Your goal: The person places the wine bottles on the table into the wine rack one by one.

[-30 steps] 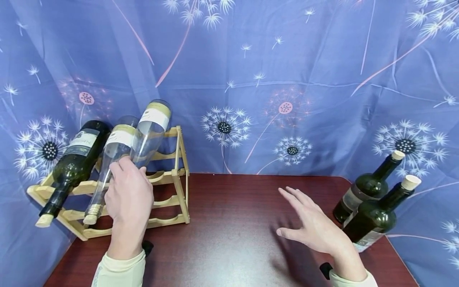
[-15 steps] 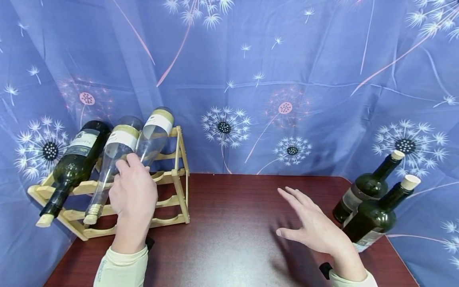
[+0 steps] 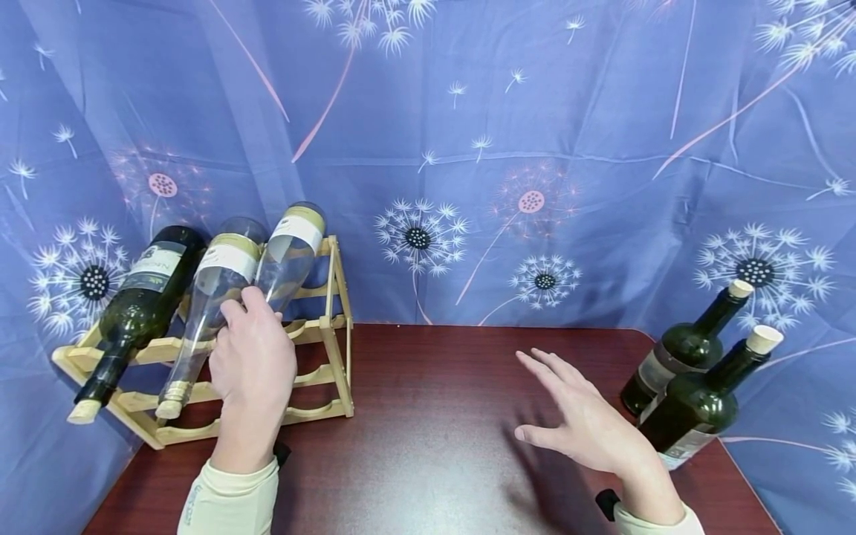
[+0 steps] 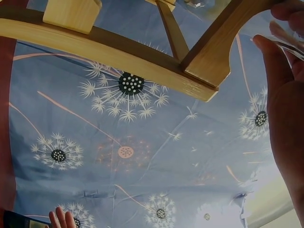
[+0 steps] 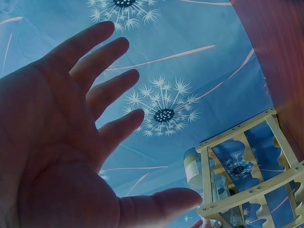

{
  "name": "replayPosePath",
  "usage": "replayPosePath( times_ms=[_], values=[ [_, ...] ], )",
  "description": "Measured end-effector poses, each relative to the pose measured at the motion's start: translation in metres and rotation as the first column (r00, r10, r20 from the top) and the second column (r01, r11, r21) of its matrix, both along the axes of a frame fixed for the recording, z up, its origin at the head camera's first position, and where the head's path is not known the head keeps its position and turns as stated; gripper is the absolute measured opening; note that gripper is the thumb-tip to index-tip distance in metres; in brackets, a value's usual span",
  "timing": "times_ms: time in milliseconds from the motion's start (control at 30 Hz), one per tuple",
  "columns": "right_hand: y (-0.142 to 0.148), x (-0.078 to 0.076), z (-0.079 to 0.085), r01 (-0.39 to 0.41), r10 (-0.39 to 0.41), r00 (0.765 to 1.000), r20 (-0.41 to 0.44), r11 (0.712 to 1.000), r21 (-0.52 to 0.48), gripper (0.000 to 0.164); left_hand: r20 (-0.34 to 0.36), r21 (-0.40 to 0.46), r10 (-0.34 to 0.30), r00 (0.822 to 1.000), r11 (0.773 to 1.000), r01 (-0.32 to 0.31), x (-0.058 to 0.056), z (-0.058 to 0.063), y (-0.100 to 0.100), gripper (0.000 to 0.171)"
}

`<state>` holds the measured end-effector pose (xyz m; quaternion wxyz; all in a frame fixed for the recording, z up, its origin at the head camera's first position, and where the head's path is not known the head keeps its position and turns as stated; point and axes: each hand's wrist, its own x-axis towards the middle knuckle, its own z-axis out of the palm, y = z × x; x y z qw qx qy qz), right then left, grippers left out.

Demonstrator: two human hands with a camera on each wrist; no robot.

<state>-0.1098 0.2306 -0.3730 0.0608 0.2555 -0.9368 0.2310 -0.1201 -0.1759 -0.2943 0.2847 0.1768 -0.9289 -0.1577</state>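
A clear glass wine bottle [image 3: 287, 256] with a white and yellow label lies tilted on the top tier of the wooden wine rack [image 3: 344, 349], base up at the back. My left hand [image 3: 253, 357] grips it by its neck end, which the hand hides in the head view. Beside it rest a second clear bottle [image 3: 224, 271], with a cork, and a dark green bottle [image 3: 143, 297], their necks pointing toward me. Over the table my right hand [image 3: 578, 412] hovers with fingers spread, holding nothing; the right wrist view shows its bare palm [image 5: 57, 137].
Two corked dark green bottles, a rear one [image 3: 689, 349] and a front one [image 3: 709, 394], stand at the right of the dark red table [image 3: 428, 416]. A blue dandelion-print cloth [image 3: 468, 111] hangs behind and at both sides.
The clear bottle in my left hand has come down and slightly right onto the rack. My left hand shifted right with it. The right hand stays nearly still.
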Motion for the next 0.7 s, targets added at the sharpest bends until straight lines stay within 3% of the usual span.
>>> replayPosePath(
  times_ms=[400,700],
  values=[
    [-0.0001,-0.0003,-0.0004,0.005,-0.005,1.0,-0.018,1.0,0.012,0.097,-0.075,-0.058,-0.051,0.996,0.997,0.046,0.0032,-0.0022,0.0025,0.02],
    [-0.0015,0.0013,-0.0005,0.0,0.0,1.0,-0.009,1.0,0.009,0.096,0.006,-0.009,-0.104,0.995,0.995,0.104,0.006,-0.0011,0.001,0.027]
  ],
)
